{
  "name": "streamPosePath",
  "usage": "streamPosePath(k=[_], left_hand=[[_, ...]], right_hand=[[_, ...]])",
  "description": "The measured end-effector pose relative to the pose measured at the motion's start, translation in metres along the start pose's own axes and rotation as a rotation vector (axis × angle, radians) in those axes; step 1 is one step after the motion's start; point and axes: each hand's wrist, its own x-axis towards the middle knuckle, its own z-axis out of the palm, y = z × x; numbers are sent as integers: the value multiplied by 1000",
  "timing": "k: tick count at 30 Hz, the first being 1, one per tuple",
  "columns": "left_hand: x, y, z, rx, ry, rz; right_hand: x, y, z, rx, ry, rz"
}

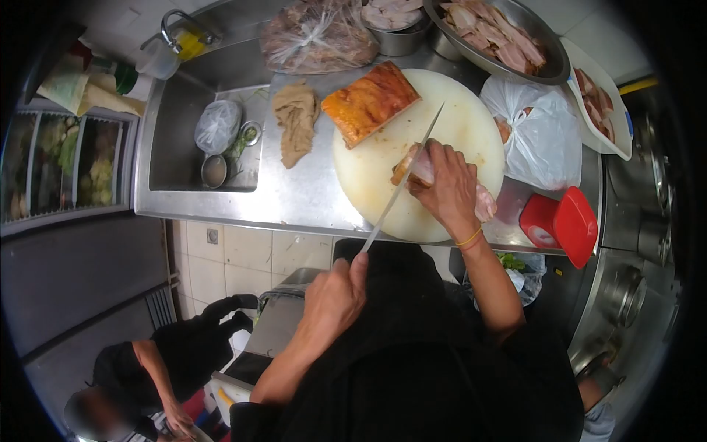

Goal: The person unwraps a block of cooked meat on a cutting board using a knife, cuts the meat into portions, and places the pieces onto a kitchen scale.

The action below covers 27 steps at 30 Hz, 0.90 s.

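My left hand [335,298] is closed around the handle of a long knife [398,190]. Its blade slants up and right over a round white cutting board [361,173], across a piece of pork [421,168]. On that pork presses my right hand [448,184], its fingers curled over the piece beside the blade. Part of the meat is hidden under the palm, and a pale end [484,203] shows at the wrist side. A slab of roasted pork [370,102] with orange-brown skin rests on the board's upper left edge.
A brown cloth [296,121] lies between board and sink [204,187]. Behind stand bagged meat [317,37] and a metal bowl [556,70] of meat strips. A white plastic bag [541,136] and red container [574,227] are at right. Another person [177,353] is at lower left.
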Motion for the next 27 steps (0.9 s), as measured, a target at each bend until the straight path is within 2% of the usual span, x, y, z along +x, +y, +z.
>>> streamPosePath(k=[5,11,17,27], left_hand=[[-10,4,-11,23,-46,-89],[27,12,2,24,-57,-29],[79,15,36,-12,38,140],[102,17,55,-35,52,98]], right_hand=[[1,0,1,3,-2,7],[3,3,1,-9,-5,-6],[4,0,0,-14,-29,-1],[2,1,3,-15,-22,6]])
